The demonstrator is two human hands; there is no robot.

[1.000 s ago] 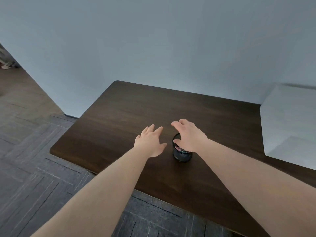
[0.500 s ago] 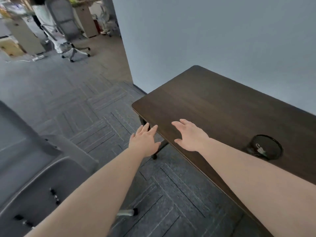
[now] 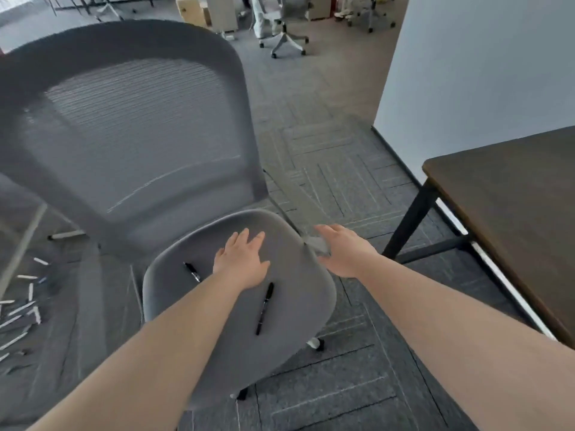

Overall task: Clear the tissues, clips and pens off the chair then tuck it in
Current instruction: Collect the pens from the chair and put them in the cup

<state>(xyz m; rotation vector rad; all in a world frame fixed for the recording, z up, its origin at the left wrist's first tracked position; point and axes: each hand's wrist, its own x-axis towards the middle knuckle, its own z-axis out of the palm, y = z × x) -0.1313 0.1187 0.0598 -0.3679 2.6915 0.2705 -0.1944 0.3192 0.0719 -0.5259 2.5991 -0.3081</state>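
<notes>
Two slim black pens [image 3: 264, 307] are left on the grey padded chair seat [image 3: 289, 293]; tucking-in is not yet done. Both grips, left hand [image 3: 241, 262] and right hand [image 3: 343, 251], are released, empty.

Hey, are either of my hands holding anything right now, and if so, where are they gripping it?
Nothing is held. The left hand is open, fingers spread over the chair seat between two pens. The right hand is open too, beside the seat's edge.
</notes>
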